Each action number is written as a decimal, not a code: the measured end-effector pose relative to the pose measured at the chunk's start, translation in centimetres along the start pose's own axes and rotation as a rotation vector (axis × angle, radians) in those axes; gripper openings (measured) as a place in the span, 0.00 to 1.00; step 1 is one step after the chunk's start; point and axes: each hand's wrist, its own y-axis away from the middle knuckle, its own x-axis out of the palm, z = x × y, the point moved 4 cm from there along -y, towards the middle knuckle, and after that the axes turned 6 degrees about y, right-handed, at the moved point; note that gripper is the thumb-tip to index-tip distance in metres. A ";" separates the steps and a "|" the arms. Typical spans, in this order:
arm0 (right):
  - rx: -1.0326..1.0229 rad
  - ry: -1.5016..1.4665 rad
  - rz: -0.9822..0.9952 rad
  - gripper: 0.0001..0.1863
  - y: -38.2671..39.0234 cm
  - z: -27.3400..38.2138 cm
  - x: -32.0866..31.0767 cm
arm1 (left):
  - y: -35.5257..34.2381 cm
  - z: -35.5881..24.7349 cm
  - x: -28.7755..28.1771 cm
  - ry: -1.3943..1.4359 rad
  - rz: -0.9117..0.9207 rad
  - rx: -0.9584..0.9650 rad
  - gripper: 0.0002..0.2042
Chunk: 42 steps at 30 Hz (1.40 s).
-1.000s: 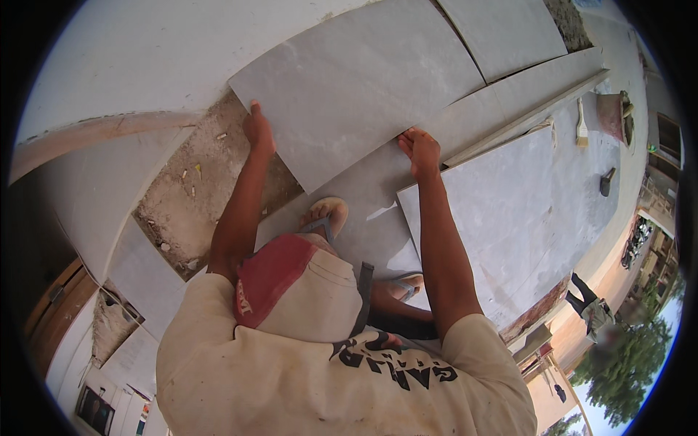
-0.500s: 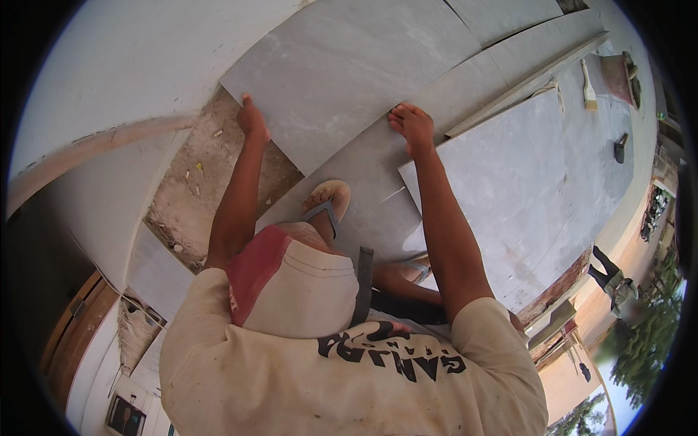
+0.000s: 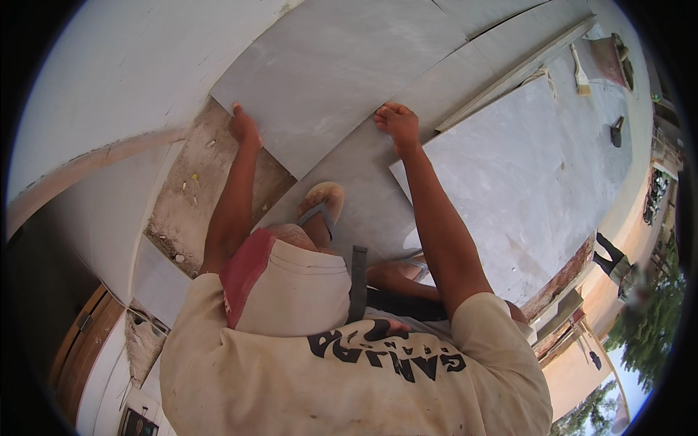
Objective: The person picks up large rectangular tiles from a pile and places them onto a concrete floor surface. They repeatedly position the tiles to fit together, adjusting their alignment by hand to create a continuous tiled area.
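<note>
A large grey tile (image 3: 320, 73) spans the top middle beside a white wall (image 3: 102, 65), over the edge of a bare dusty patch of floor (image 3: 185, 203). My left hand (image 3: 244, 127) grips the tile's left edge, thumb on top. My right hand (image 3: 398, 125) has curled fingers on the near right edge of the same tile. Below the hands, my sandaled foot (image 3: 320, 207) rests on grey flooring (image 3: 356, 218). A loose lighter tile (image 3: 494, 167) lies to the right of my right forearm.
A long narrow strip (image 3: 520, 69) runs above the loose tile. A paintbrush (image 3: 580, 73), a dark hand tool (image 3: 616, 133) and a reddish bucket (image 3: 611, 62) are at the right. Beyond them stands another person (image 3: 611, 258). A wooden door (image 3: 87, 338) is at lower left.
Both my hands and the tile they hold have shifted slightly leftward and upward in the view, as has much of the scene. My right hand's fingers are more curled at the edge.
</note>
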 end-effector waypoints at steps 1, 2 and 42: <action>-0.001 0.002 -0.003 0.12 0.0 0.0 0.0 | 0.3 -0.2 -0.1 -0.016 -0.002 -0.004 0.29; -0.001 0.000 -0.011 0.11 0.0 0.1 -0.1 | 0.7 -0.4 0.0 -0.032 -0.004 -0.008 0.29; -0.447 1.118 -0.233 0.24 -25.2 19.4 -13.3 | 1.3 -0.4 0.2 0.147 0.121 -0.146 0.30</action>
